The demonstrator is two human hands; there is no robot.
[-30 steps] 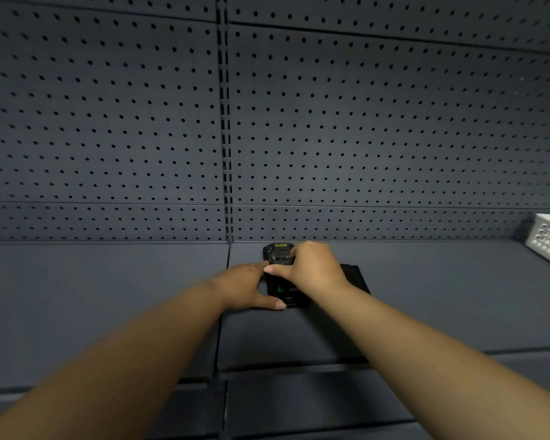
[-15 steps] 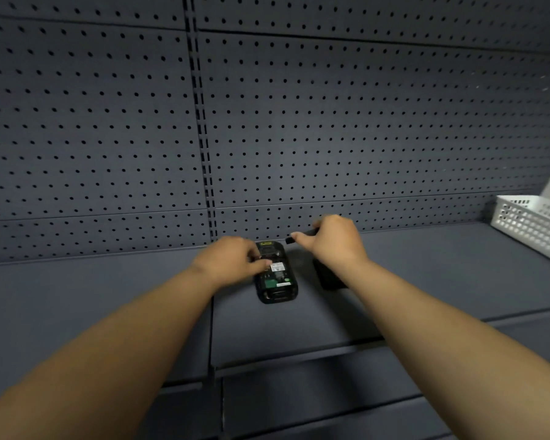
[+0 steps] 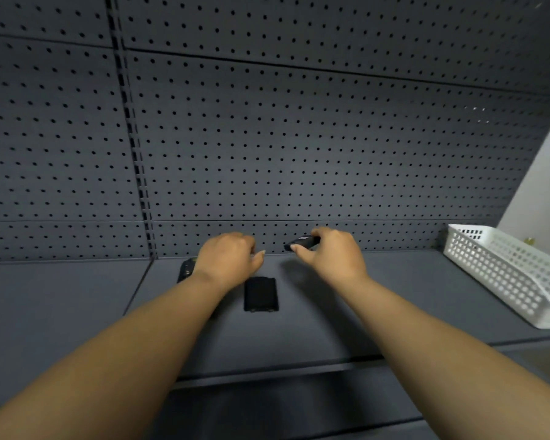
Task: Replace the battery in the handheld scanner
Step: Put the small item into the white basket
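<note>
Scanner (image 3: 186, 268) body lies on the grey shelf (image 3: 410, 300), nearly all hidden beneath the left hand (image 3: 227, 260); only a dark edge shows, and whether that grip closes on it I cannot tell. Half a second ago its open back was plain to see. Just right, a flat black cover (image 3: 260, 294) lies bare, no longer behind the wrist. The right hand (image 3: 332, 254) has lifted clear, pinching a small black battery (image 3: 302, 242) above the shelf. Far right, a white basket (image 3: 505, 268) is cut off.
</note>
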